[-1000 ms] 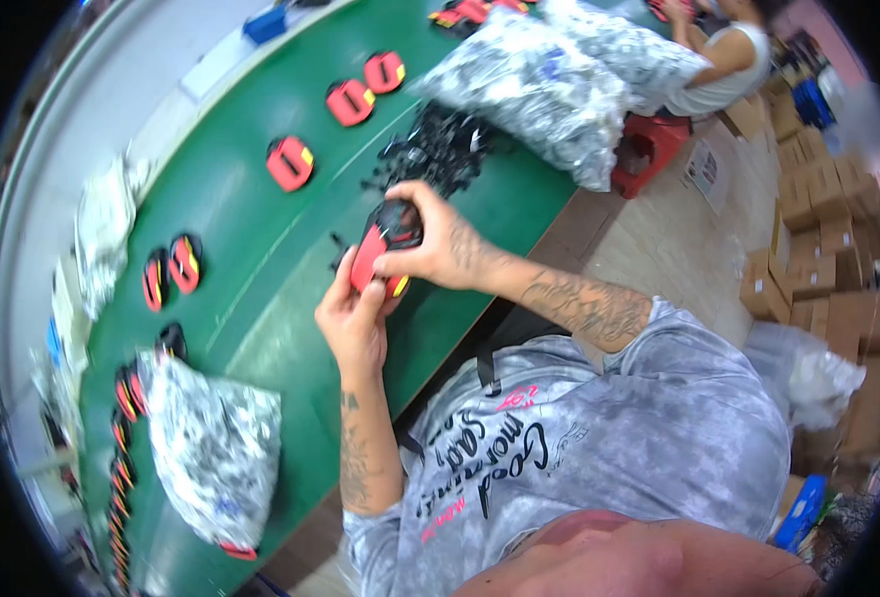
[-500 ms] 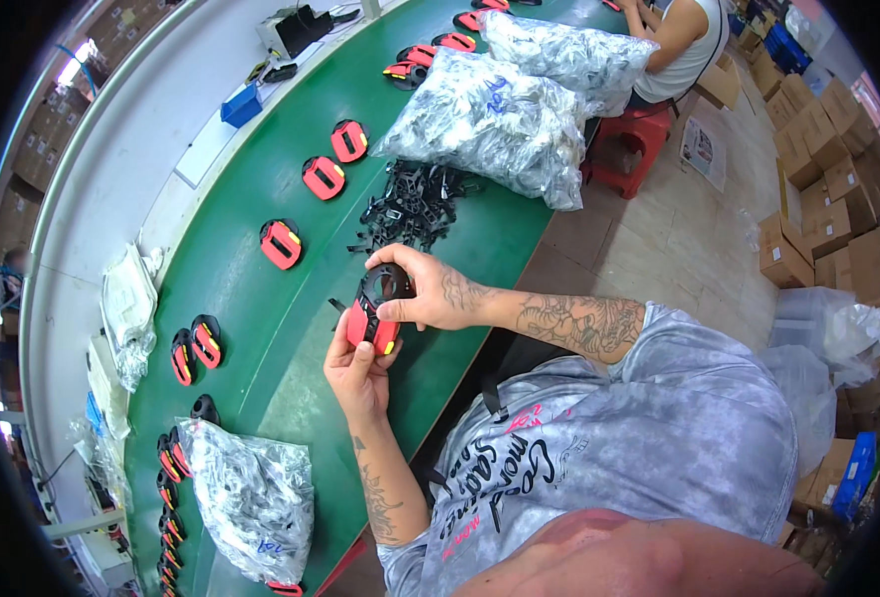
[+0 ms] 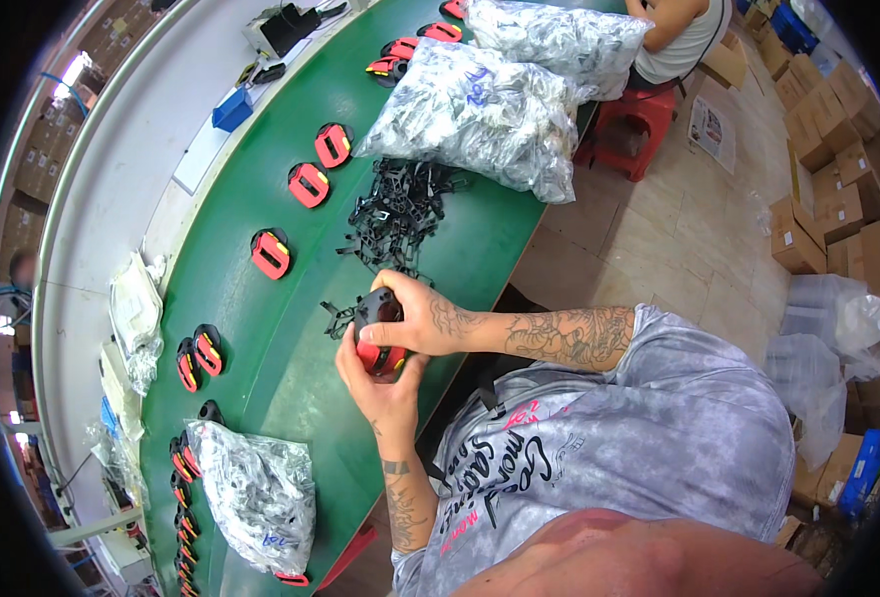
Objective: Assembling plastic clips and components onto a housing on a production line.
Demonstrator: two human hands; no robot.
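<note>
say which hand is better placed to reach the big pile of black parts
Probably the right hand: it sits nearer the pile. The left hand is farther back; both hold the red-black piece.

Green table (image 3: 271,333); spaced-out red-black units (image 3: 271,264); heaped black plastic parts (image 3: 395,214); stuffed clear bags (image 3: 475,119).

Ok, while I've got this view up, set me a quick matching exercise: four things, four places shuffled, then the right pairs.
1. Red-and-black part
2. Black pieces
3. Blue box
4. Red stool

A. Standing on the floor
B. Held between left hand and right hand
C. By the green table's far edge
D. Heaped on the green table

Pairs: 1-B, 2-D, 3-C, 4-A
</note>
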